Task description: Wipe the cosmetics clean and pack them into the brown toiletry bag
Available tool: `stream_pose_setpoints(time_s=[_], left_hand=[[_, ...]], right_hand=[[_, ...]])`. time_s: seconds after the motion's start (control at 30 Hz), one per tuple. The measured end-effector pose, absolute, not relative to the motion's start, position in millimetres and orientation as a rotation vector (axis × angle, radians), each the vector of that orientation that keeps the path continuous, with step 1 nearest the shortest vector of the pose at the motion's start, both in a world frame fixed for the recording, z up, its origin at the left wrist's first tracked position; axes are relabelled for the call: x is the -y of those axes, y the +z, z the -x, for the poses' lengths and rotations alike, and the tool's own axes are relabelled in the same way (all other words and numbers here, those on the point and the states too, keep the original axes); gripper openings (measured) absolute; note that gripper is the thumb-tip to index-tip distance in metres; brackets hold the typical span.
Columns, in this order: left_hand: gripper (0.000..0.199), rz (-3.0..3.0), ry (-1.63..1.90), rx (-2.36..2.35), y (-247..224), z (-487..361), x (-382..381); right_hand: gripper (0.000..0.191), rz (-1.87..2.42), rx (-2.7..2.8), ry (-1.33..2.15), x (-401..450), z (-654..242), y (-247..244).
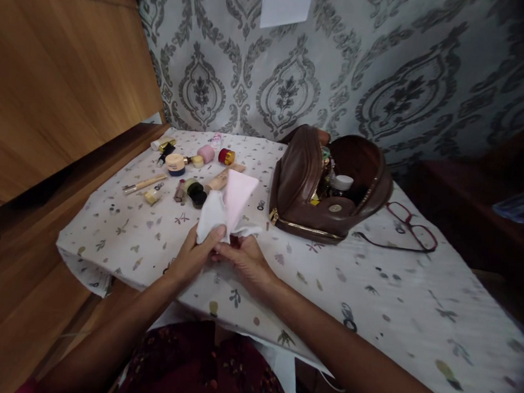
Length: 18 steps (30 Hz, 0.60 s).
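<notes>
My left hand (202,247) is closed on a white cloth (211,214), thumb on top, just above the near part of the table. Close against it, my right hand (251,258) pinches the narrow lower end of a pale pink squeeze tube (239,198), whose wide flat end points up. The cloth wraps around the tube's lower part and sticks out on both sides. A small dark red bit shows between the fingers; I cannot tell what it is. Just beyond the hands lie a beige tube (224,179) and a dark round jar (196,194).
An open brown leather bag (297,178) with small containers inside stands right of centre. Red-framed glasses (423,238) lie beside it. Several cosmetics, including a cream jar (175,164), a brush (145,183) and a red-gold jar (226,156), are spread at the left back. A patterned wall rises behind.
</notes>
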<state>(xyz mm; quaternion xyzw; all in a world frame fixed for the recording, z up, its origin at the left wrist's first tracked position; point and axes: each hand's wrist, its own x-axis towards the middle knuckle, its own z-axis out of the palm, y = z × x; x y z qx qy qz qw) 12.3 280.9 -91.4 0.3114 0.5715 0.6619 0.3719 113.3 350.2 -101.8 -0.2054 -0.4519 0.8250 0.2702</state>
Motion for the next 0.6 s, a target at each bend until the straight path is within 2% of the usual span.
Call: stream_pose_setpoints(time_s=[0.33,0.47,0.6], left_hand=[[0.015,-1.314,1.456,-1.569,-69.0,0.2,-265.9],[0.024,-1.351,1.411,-1.646,-70.2,0.9,-262.9],[0.032,-1.211,1.415,-1.706,-77.3,-0.2,-260.8]], right_hand=[[0.027,0.709,1.546,2.028,-351.1,-117.3,-107.6],[0.023,0.626,1.689,1.765,-351.9,-117.7,-105.9],[0.029,0.569,1.811,1.563,-352.7,-118.6,-102.2]])
